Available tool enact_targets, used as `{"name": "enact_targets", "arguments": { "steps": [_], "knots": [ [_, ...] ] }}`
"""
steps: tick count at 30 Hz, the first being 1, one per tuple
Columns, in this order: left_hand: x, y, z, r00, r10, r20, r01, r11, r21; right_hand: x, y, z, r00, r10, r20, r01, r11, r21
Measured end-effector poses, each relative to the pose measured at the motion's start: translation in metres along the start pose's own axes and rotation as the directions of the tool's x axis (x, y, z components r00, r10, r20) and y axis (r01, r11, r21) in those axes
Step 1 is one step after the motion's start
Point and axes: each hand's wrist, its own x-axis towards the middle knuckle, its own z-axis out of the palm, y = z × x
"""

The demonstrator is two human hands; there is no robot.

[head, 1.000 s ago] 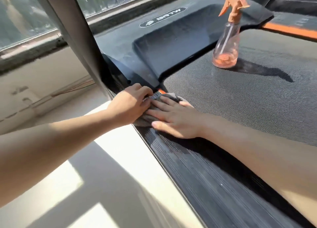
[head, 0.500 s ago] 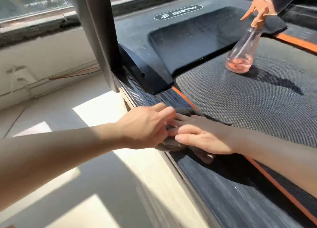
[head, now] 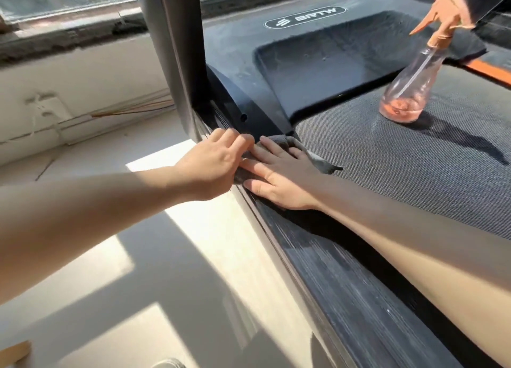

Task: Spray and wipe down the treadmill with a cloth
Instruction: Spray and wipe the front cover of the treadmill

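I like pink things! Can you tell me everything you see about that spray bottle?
The spray bottle is clear plastic with a wide round bottom and a narrow neck. Its orange trigger head is on top, nozzle pointing left, and a thin tube runs down inside. Only a little pink liquid sits at the bottom. It stands on the grey treadmill belt, near the black front cover. Only the belt touches it; its shadow falls right.

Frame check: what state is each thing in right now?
cloth, bunched, pressed onto the side rail.
right hand, flat, pressing the cloth.
left hand, fingers bent at the cloth's edge; grip unclear.
spray bottle, standing on the belt, untouched, nearly empty.
side rail, streaked.
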Motion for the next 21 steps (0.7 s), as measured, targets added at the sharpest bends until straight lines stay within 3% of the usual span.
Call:
{"name": "enact_targets", "arguments": {
  "steps": [3, 6, 8, 9, 12, 14, 16, 18, 21],
  "knots": [
    [-0.024, 0.029, 0.001, 0.997, 0.073, -0.001, -0.073, 0.997, -0.009, -0.041, 0.002, -0.002, 0.992, -0.105, 0.068, 0.1, 0.992, 0.075],
    [-0.04, 0.058, 0.001, 0.994, 0.111, -0.009, -0.112, 0.991, -0.074, -0.077, 0.007, -0.006, 0.98, -0.167, 0.109, 0.12, 0.93, 0.348],
    [-0.034, 0.072, -0.001, 0.998, 0.065, 0.011, -0.063, 0.986, -0.154, -0.087, 0.006, -0.006, 0.999, -0.043, -0.027, 0.051, 0.802, 0.596],
    [-0.029, 0.078, -0.001, 0.999, 0.043, 0.02, -0.038, 0.982, -0.187, -0.088, 0.005, -0.004, 0.995, 0.032, -0.097, 0.036, 0.784, 0.62],
    [-0.008, 0.073, 0.003, 0.999, -0.036, -0.02, 0.032, 0.98, -0.196, -0.067, 0.007, -0.001, 0.976, 0.155, -0.155, -0.096, 0.939, 0.33],
    [0.006, 0.056, 0.005, 0.985, -0.154, -0.081, 0.122, 0.942, -0.314, -0.037, 0.009, -0.005, 0.977, 0.195, -0.088, -0.177, 0.968, 0.177],
    [0.014, 0.042, 0.012, 0.961, -0.245, -0.131, 0.176, 0.902, -0.394, -0.013, 0.01, -0.001, 0.972, 0.23, -0.053, -0.219, 0.962, 0.16],
    [0.02, 0.044, 0.019, 0.964, -0.209, -0.167, 0.125, 0.905, -0.407, -0.012, 0.012, 0.005, 0.959, 0.277, -0.067, -0.267, 0.955, 0.13],
    [0.015, 0.078, 0.023, 0.991, -0.024, -0.132, -0.03, 0.919, -0.392, -0.057, 0.006, 0.012, 0.943, 0.325, -0.07, -0.321, 0.945, 0.067]
  ]
}}
